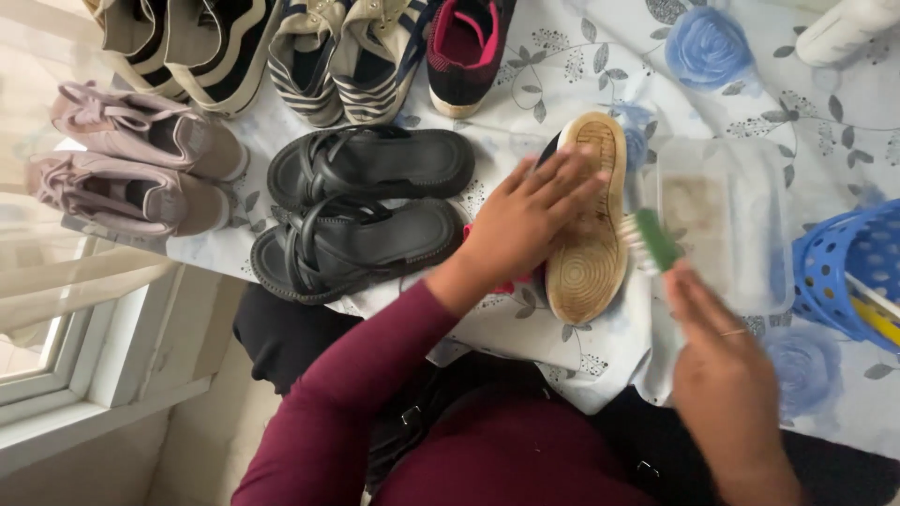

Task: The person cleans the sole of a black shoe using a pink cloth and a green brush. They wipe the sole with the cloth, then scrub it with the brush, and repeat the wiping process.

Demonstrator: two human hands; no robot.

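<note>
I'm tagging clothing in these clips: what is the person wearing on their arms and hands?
The left arm wears a long maroon sleeve reaching the wrist. The left hand is bare, no ring visible. The right hand is gloveless, with a thin ring on one finger.

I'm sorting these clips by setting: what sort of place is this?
Probably a room in a home: a table under a flowered cloth stands by a window, with several pairs of worn shoes lined up on it.
</note>
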